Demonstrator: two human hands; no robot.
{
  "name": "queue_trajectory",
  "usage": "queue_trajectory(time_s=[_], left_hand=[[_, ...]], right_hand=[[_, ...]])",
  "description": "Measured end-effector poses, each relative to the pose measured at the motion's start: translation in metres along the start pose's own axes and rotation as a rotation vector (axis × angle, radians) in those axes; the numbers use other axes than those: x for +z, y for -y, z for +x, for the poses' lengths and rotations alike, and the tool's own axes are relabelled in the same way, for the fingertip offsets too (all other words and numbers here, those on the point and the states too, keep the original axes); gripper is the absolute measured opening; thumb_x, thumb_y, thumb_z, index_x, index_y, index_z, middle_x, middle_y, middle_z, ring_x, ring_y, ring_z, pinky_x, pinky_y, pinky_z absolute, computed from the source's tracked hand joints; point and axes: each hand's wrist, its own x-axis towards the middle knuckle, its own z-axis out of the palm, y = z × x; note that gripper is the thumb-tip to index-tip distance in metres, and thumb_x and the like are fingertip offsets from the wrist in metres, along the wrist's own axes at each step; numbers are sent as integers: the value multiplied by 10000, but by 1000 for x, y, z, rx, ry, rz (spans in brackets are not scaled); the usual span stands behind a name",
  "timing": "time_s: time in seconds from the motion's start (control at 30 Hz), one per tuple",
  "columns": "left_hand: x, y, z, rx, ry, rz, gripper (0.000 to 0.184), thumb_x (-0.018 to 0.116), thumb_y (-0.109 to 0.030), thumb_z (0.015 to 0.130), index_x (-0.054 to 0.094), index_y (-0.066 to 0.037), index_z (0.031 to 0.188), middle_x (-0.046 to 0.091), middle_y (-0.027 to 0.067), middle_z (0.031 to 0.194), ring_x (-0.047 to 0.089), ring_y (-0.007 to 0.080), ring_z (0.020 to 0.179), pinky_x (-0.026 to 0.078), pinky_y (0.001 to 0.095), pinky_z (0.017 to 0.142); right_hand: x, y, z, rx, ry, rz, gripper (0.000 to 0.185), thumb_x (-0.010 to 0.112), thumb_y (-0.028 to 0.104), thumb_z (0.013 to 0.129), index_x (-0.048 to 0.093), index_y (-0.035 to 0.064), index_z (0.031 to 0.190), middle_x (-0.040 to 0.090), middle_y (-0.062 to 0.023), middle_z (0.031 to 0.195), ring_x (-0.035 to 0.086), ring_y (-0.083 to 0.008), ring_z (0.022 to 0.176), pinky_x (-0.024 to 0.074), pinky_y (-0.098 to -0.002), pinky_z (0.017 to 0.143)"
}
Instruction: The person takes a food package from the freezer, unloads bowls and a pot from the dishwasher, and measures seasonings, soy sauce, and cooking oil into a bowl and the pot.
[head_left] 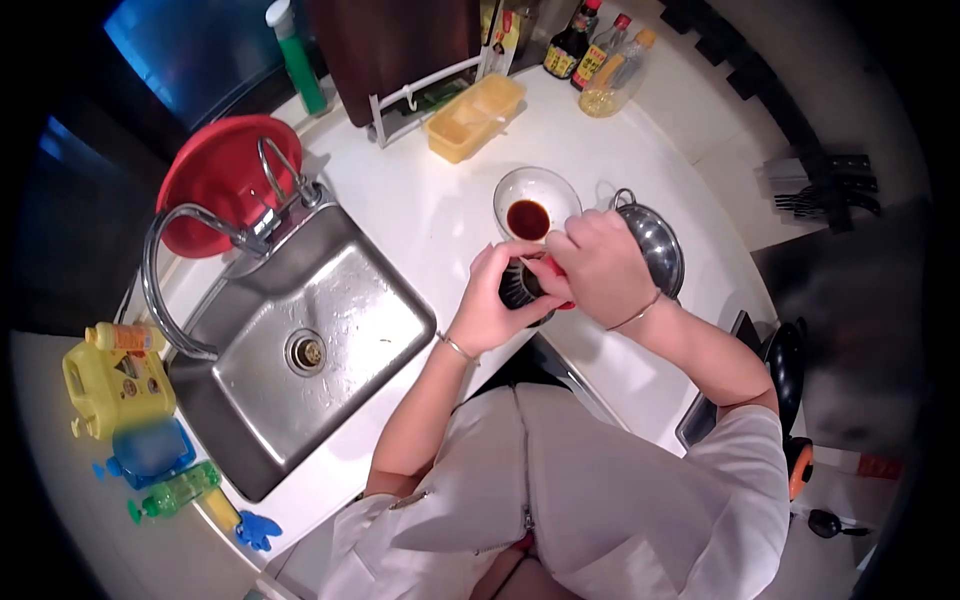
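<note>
My left hand (488, 305) is wrapped round a dark bottle (516, 284) with a pale ribbed pattern, held close in front of my body over the counter edge. Closed at the bottle's red cap (566, 303), my right hand (603, 262) covers most of it. Whether the cap is on or off the bottle I cannot tell. Just beyond both hands stands a clear glass bowl (549, 182) with dark brown liquid in its bottom. A shiny metal bowl (662, 248) with a ring handle sits right of my right hand, partly hidden by it.
A steel sink (330, 270) with a curved faucet (150, 270) lies to the left, a red basin (222, 165) behind it. Toward the back are a yellow tray (455, 138) and several sauce bottles (592, 65). Detergent containers (130, 385) line the left edge.
</note>
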Motion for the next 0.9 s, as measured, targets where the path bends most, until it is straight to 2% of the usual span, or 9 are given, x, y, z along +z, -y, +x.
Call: queue_trajectory(time_s=[0.07, 0.2, 0.3, 0.4, 0.5, 0.57, 0.7, 0.83, 0.9], left_hand=[[6, 5, -1, 45, -39, -48, 462, 750, -94, 563, 502, -69, 952, 577, 80, 898, 534, 260, 818, 402, 345, 771], [12, -3, -5, -38, -73, -58, 486, 743, -70, 552, 475, -33, 956, 564, 119, 948, 552, 270, 856, 423, 355, 780], [16, -6, -6, 84, -115, 39, 510, 750, -78, 550, 473, -28, 975, 565, 122, 947, 553, 268, 869, 422, 348, 789], [14, -7, -7, 30, -93, 47, 505, 751, -117, 577, 474, -22, 988, 566, 122, 955, 553, 253, 879, 422, 342, 792], [13, -4, -8, -24, -47, 28, 487, 738, -158, 617, 474, -14, 1000, 564, 119, 960, 550, 241, 874, 421, 337, 793], [17, -3, -8, -19, -68, 53, 481, 732, -157, 623, 477, -13, 1004, 562, 123, 956, 550, 240, 868, 421, 334, 794], [19, -12, -9, -71, -87, 30, 498, 742, -146, 618, 471, -2, 1009, 558, 128, 982, 549, 231, 894, 428, 318, 798], [17, -13, -14, -154, -61, -13, 562, 759, -205, 642, 454, -5, 1071, 542, 109, 1035, 526, 185, 957, 406, 290, 846], [19, -10, -17, -149, -53, -23, 567, 745, -188, 661, 443, -3, 1104, 509, 108, 1100, 501, 178, 1006, 392, 287, 874]], right_hand=[[1, 4, 2, 47, -55, -78, 245, 610, 272, 670, 487, 79, 583, 460, -56, 525, 476, -213, 539, 360, -312, 554], [-5, 18, 5, 245, 57, -189, 308, 603, 300, 701, 507, 63, 529, 475, -76, 487, 477, -222, 483, 351, -325, 503], [-12, 17, 1, 340, 256, -159, 375, 585, 384, 718, 524, 57, 544, 486, -80, 490, 482, -222, 480, 357, -323, 515], [-20, 6, -10, 110, 69, -83, 329, 570, 383, 735, 551, 55, 711, 510, -75, 660, 501, -200, 641, 355, -293, 607], [-20, -1, -14, -64, 144, -25, 263, 568, 327, 742, 545, 66, 768, 488, -63, 698, 484, -197, 685, 347, -293, 628], [-18, 0, -14, -75, 61, -32, 218, 572, 292, 737, 544, 75, 750, 475, -56, 673, 474, -202, 654, 346, -300, 616], [-17, 6, -16, 98, 140, -35, 265, 552, 318, 762, 525, 66, 685, 490, -68, 715, 473, -202, 679, 349, -301, 643], [-13, -16, -46, 349, -189, 423, 197, 575, 221, 738, 494, 43, 713, 460, -108, 718, 465, -291, 713, 366, -362, 653], [29, -20, -86, 528, -341, 583, 160, 524, 166, 776, 468, 30, 717, 455, -112, 720, 466, -279, 719, 362, -348, 653]])
